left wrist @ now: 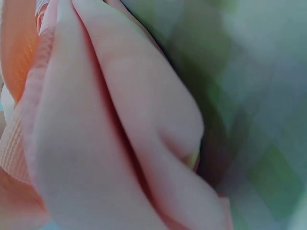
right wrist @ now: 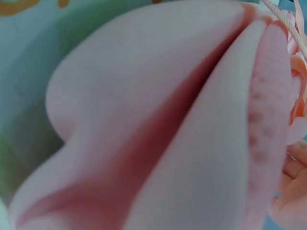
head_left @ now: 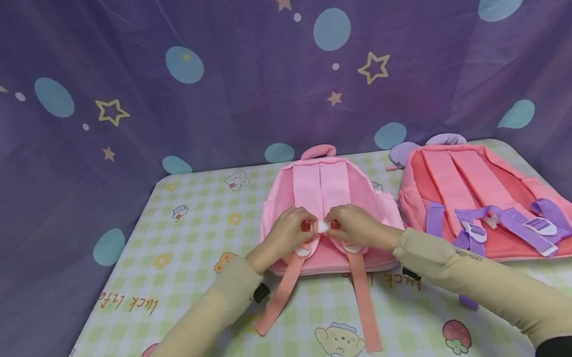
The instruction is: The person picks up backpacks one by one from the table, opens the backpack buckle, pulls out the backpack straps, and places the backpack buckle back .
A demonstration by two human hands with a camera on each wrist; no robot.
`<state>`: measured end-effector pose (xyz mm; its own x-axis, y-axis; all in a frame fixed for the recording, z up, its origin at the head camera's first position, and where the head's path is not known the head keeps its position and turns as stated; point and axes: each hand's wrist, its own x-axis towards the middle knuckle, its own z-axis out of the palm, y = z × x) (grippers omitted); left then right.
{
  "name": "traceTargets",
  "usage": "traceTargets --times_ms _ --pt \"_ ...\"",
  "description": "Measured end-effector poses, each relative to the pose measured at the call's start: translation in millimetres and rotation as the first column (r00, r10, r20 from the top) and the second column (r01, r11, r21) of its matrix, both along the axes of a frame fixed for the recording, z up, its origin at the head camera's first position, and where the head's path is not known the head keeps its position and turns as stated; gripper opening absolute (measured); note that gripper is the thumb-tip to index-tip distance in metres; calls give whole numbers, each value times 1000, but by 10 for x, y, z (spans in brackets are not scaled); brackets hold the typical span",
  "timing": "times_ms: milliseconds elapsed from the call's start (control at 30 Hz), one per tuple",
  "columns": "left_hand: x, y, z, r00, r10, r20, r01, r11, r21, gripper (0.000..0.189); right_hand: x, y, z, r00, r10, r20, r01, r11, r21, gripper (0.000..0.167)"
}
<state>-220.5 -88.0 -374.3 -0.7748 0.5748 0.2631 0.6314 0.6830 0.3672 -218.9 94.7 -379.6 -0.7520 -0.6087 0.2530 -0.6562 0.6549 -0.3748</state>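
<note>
A light pink backpack [head_left: 283, 201] lies on the table with its shoulder straps [head_left: 308, 185] facing up. Over its middle, a white buckle [head_left: 323, 226] on a short orange strap shows between the two hands. My left hand [head_left: 287, 231] pinches the left side of this buckle strap, and my right hand [head_left: 357, 226] pinches the right side. Below them, two loose orange webbing straps [head_left: 363, 301] trail towards the front. Pink fabric [left wrist: 124, 120] of the bag fills much of the left wrist view. Folded pink fabric [right wrist: 158, 96] likewise fills the right wrist view, with fingers [right wrist: 292, 187] at its edge.
To the right lies a coral pink backpack [head_left: 478, 186] with purple straps [head_left: 527, 227] and a round purple pouch [head_left: 404, 152]. A green-and-white checked cloth [head_left: 195, 236] covers the table. Behind it hangs a purple curtain [head_left: 250, 103] with stars and ovals.
</note>
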Motion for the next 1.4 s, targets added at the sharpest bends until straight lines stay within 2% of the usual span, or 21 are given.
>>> traceTargets --times_ms 267,767,1167,1400 --pt "17 2 20 999 8 33 -9 1000 15 18 -2 16 -23 986 59 -155 -53 998 42 15" --pt "13 -1 -7 998 1 59 -2 1000 24 18 18 5 -39 976 67 -209 -52 996 76 15" --pt "16 5 -1 998 -14 61 12 1000 20 16 16 8 -41 978 76 -194 -62 995 78 10" --pt "7 -39 -19 997 21 74 -25 998 52 16 59 61 -16 998 6 -57 -4 999 36 9"
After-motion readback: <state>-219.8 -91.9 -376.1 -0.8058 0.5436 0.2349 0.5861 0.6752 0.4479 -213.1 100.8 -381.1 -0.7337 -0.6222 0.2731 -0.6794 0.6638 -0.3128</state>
